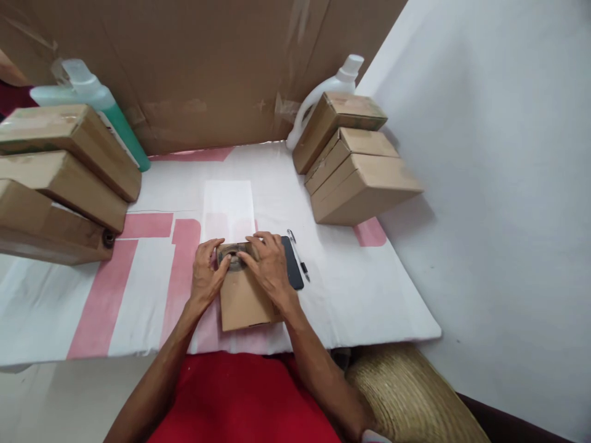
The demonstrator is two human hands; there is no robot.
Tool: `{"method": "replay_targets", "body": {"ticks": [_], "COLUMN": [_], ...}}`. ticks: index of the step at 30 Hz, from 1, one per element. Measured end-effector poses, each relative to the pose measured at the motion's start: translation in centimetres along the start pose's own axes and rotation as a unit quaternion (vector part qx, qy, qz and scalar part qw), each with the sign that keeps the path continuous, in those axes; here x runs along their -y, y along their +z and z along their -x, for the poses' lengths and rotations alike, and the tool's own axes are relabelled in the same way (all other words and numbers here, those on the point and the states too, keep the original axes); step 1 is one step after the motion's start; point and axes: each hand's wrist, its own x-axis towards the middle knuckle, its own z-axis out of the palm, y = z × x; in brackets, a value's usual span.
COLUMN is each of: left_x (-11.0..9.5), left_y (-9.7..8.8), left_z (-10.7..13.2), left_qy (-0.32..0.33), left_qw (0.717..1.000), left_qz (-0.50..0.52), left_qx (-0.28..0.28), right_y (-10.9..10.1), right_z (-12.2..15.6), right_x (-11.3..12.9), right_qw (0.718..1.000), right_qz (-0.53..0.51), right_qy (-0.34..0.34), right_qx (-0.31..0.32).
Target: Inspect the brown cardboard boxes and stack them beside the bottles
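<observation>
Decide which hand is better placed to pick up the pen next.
Right, I'd judge: the right hand is nearer the pen, with only the phone between them; the left hand is across the box.

The near box (pixel 244 301) is plain brown, the phone (pixel 293 267) at its right nearly black. The white tablecloth (pixel 351 289) bears broad pink bands. The far left bottle (pixel 122 126) is green, the far right jug (pixel 335 84) white, and the shirt (pixel 244 400) red.
</observation>
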Motion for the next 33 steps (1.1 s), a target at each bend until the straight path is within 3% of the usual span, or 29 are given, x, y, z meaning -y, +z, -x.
{"method": "replay_targets", "body": {"ticks": [4, 12, 16, 19, 21, 23, 25, 28, 33], "left_x": [-0.4, -0.9, -0.7, -0.2, 0.1, 0.3, 0.3, 0.1, 0.1], "left_y": [-0.4, -1.1, -1.0, -0.8, -0.6, -0.5, -0.6, -0.9, -0.1], "left_z": [-0.9, -2.0, -1.9, -1.6, -1.5, -1.5, -1.5, -1.2, 0.4], "left_qy": [0.034, 0.089, 0.107, 0.113, 0.119, 0.122, 0.123, 0.105, -0.02], "left_qw": [0.999, 0.988, 0.984, 0.982, 0.982, 0.983, 0.984, 0.989, 0.998], "left_qz": [-0.037, -0.117, -0.138, -0.144, -0.139, -0.13, -0.123, -0.097, 0.023], "left_qx": [0.012, 0.045, 0.048, 0.042, 0.037, 0.032, 0.026, 0.028, 0.052], "right_y": [0.9, 1.3, 0.0, -2.9, -5.0, -6.4, -6.8, -6.2, -5.5], "right_z": [-0.8, -0.3, 0.2, 1.6, 2.7, 3.6, 4.0, 3.8, 3.2], "right_x": [1.1, 1.7, -0.1, -3.9, -6.7, -8.8, -9.7, -9.7, -9.5], "right_qw": [0.999, 0.996, 0.998, 0.983, 0.973, 0.958, 0.952, 0.951, 0.95], "right_qz": [0.025, 0.085, -0.028, -0.039, 0.046, 0.111, 0.127, 0.125, 0.109], "right_qy": [-0.008, -0.024, -0.003, 0.113, 0.212, 0.265, 0.273, 0.27, 0.275], "right_qx": [0.045, 0.035, -0.055, -0.136, -0.079, 0.012, 0.06, 0.08, 0.104]}}
